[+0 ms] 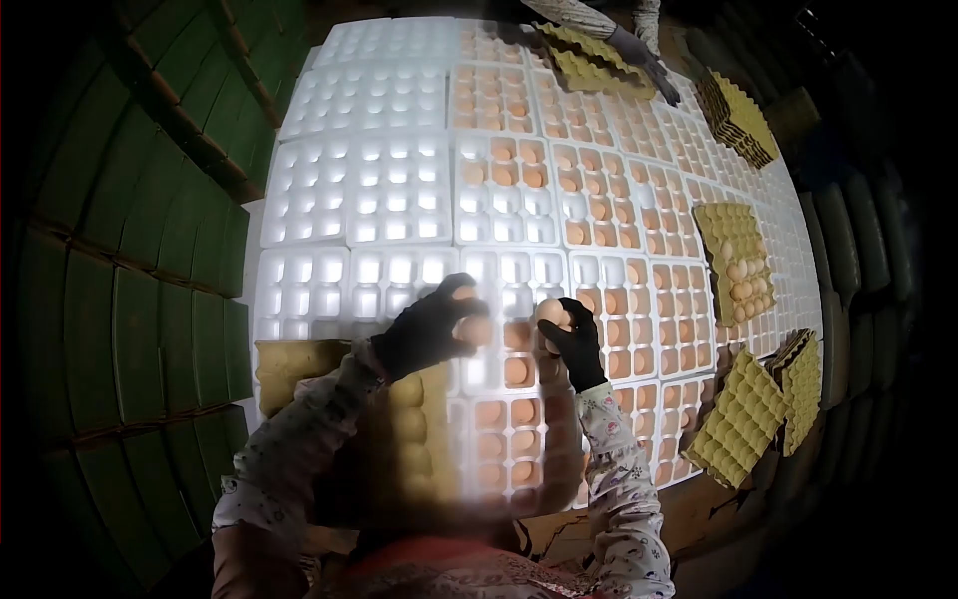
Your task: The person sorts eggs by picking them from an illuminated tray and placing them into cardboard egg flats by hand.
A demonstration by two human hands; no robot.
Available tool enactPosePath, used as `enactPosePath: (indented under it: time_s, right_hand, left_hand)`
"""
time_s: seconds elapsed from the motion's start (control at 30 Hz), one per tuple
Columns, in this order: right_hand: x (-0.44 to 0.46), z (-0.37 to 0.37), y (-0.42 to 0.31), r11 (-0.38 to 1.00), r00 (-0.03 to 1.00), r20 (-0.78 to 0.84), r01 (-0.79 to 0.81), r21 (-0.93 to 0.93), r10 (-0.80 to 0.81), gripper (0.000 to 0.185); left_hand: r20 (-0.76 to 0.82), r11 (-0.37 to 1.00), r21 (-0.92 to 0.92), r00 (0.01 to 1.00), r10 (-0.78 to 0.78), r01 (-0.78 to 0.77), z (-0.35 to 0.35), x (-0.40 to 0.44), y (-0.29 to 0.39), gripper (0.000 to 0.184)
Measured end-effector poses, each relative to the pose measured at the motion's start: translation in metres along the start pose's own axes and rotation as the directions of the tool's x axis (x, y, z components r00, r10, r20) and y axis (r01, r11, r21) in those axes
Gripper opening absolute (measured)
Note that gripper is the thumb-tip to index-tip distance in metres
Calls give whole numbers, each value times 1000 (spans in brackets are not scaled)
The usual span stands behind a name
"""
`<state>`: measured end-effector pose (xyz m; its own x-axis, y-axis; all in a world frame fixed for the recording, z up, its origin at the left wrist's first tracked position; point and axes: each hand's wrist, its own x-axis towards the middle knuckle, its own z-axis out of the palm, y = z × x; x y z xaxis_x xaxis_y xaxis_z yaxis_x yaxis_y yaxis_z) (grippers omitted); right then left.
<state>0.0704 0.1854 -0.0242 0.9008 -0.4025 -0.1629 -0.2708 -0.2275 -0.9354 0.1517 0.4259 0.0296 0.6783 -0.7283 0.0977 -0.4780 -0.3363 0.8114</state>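
My left hand point(424, 324), in a black glove, is closed around eggs point(473, 330), with two showing at its fingertips. Black-gloved too, my right hand point(578, 346) grips at least one egg point(550, 312) between thumb and fingers. Both hands hover over a white foam tray point(480, 371) with square cells, some of them holding eggs. Under my left forearm lies a yellowish pulp egg tray point(435, 419) with eggs in it, partly shaded and covered by the arm. How many eggs each palm hides, I cannot tell.
White foam trays point(399, 190) cover the table, eggs filling many on the right. Pulp trays point(755, 384) lie along the right side, one point(736, 262) holding eggs. Green stacked boxes point(140, 329) line the left. Another person's gloved hand point(644, 58) is at the far end.
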Motion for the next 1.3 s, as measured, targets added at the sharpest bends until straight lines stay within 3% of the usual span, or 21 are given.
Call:
enactPosePath:
  time_s: [0.13, 0.23, 0.37, 0.4, 0.5, 0.57, 0.6, 0.63, 0.7, 0.73, 0.8, 0.83, 0.87, 0.9, 0.93, 1.0, 1.03, 1.07, 1.17, 1.23, 1.3]
  right_hand:
    - [20, 16, 6, 941, 968, 97, 250, -227, -233, 43]
    - [40, 11, 7, 910, 963, 137, 264, -320, -231, 41]
    - [60, 13, -15, 982, 991, -27, 124, -141, -130, 27]
    - [75, 19, 13, 892, 931, -77, 316, -323, -357, 24]
    - [66, 16, -1, 932, 952, -101, 255, -259, -289, 23]
    - [44, 7, -2, 733, 849, 26, 472, -490, -528, 24]
    - [27, 5, 8, 906, 934, 15, 349, -239, -356, 24]
    - [0, 2, 0, 911, 946, 126, 322, -258, -298, 20]
    - [-60, 10, 17, 970, 926, 309, 239, -37, -216, 19]
    - [-89, 9, 3, 897, 831, 531, 351, -268, -166, 22]
    - [-160, 32, 33, 908, 765, 547, 419, -22, -340, 32]
    - [-186, 36, 32, 796, 670, 517, 605, 37, -533, 38]
    - [-208, 45, 30, 927, 731, 639, 367, -75, -238, 33]
    - [-225, 57, 29, 976, 758, 648, 187, -115, -69, 30]
    - [-243, 68, 27, 987, 763, 638, 1, -160, 103, 28]
    - [-267, 91, 39, 984, 855, 490, -174, -31, 167, 28]
    - [-273, 94, 41, 987, 890, 434, -160, 2, 143, 29]
    - [-279, 97, 43, 989, 920, 374, -141, 32, 119, 30]
    - [-275, 67, -13, 994, 977, 188, -105, 13, 100, 39]
    - [-262, 34, -32, 992, 993, 100, -48, -120, 60, 51]
    - [-253, -8, -20, 940, 996, -26, -71, 334, 85, 52]
  left_hand:
    - [237, 931, 362, 970, -50, -40, 37, 49, -49, 41]
    - [248, 966, 257, 968, -42, -24, 34, 66, -63, 40]
    - [43, 993, 95, 997, -69, 65, 45, 105, -50, 23]
    - [8, 995, 76, 998, -67, 66, 52, 114, -45, 21]
    - [-35, 993, 120, 999, -2, 6, 72, 121, -54, 24]
    - [-139, 987, 116, 983, 124, -108, 67, 106, -51, 29]
    - [-75, 997, 71, 997, -18, 24, 55, 90, -42, 36]
    - [-30, 996, -26, 996, -85, 85, 37, 70, -35, 38]
    - [-186, 985, 150, 981, -55, 84, -6, 15, -13, 35]
    - [-289, 969, 225, 957, -33, 102, -27, -22, -8, 37]
    - [-559, 916, 288, 825, -77, 280, -57, -104, 7, 38]
    - [-682, 885, -46, 633, -367, 464, -62, -151, 2, 36]
    - [-672, 848, -264, 543, -504, 460, -63, -209, -17, 34]
    - [-507, 717, 349, 765, -396, 603, -66, -316, -88, 32]
    - [-298, 376, 846, 920, -254, 378, -69, -421, -155, 31]
    - [-267, 299, 912, 960, -91, 281, -17, -426, -94, 34]
    - [-416, 627, 463, 778, -470, 627, -13, -399, -52, 35]
    - [-483, 574, -166, 441, -756, 802, -8, -371, -10, 36]
    - [-538, 597, -383, 355, -765, 705, -16, -321, 47, 42]
    - [-498, 841, -364, 679, -538, 399, -26, -295, 64, 49]
    - [-288, 813, -425, 792, -539, 398, -23, -269, 71, 43]
